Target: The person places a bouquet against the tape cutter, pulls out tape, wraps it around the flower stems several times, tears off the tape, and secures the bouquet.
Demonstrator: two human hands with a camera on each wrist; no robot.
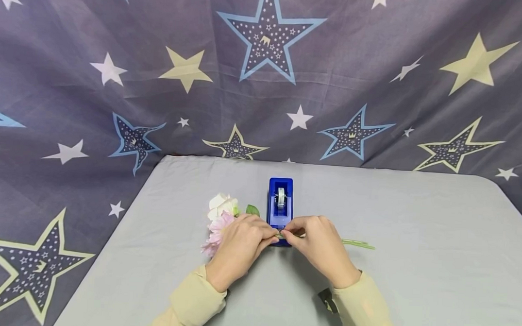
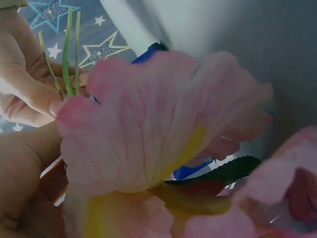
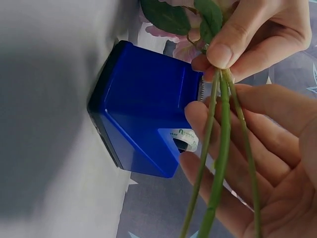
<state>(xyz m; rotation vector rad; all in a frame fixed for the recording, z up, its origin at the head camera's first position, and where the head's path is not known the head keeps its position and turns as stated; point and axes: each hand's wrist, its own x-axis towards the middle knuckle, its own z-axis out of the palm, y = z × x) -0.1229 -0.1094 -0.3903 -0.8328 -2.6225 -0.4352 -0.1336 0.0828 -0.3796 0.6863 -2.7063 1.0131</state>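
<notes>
Glossy plastic tape dispenser (image 3: 148, 89), matt cloth backdrop (image 1: 358, 50), smooth stems (image 3: 221, 148)

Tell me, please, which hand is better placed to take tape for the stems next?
Likely the right hand: several of its fingers are spread near the tape dispenser, while the left hand pinches the stems together below the leaves.

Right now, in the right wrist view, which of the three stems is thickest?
The middle stem: thicker and brighter green than the left stem and the right stem.
</notes>
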